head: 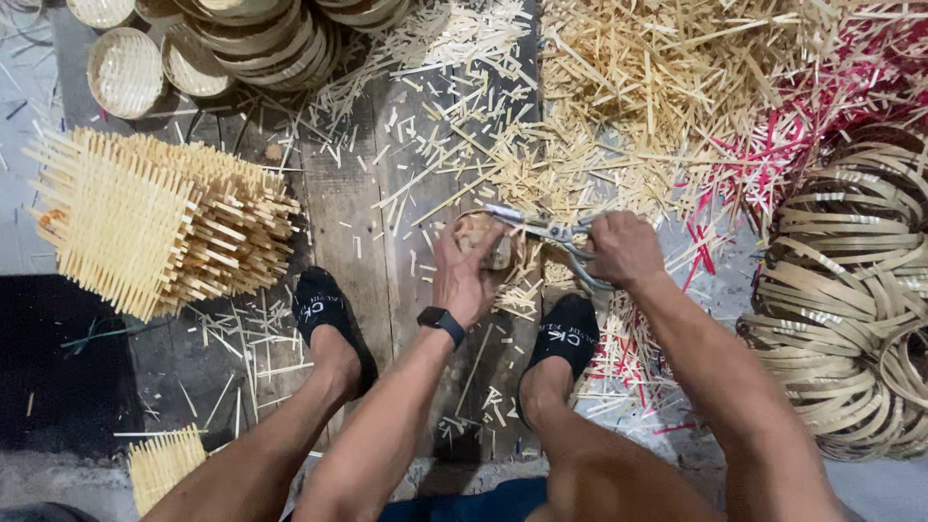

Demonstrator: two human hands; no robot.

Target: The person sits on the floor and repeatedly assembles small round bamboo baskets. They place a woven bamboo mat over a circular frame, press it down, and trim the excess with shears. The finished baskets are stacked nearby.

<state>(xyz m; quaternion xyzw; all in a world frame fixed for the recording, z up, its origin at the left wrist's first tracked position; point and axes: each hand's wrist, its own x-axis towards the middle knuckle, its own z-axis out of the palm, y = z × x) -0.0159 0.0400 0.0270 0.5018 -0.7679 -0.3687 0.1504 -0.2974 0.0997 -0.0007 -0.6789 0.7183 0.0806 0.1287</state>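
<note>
We look down on a plank floor littered with offcuts. The largest thing on it is the heap of pale bamboo slivers at upper right, with red slivers mixed in along its right side. Next in size, at the right edge, is a pile of bamboo hoops, loosely nested. At left sits a stack of woven mats with their strip ends sticking out all round, and a smaller mat lies at the bottom left. Along the top left, finished round baskets are stacked on their sides, with one small basket apart from them.

Our two legs come up from the bottom, feet in black socks: the left foot on the planks, the right foot near the red scraps.

Between the feet and a little above them, our left hand is closed around a small round woven piece, holding it just over the floor; a black watch sits on that wrist. Our right hand is closed on the handles of metal scissors, whose blades point left and reach the top rim of the woven piece. We cannot tell whether the blades are biting a strip or only touching it.
</note>
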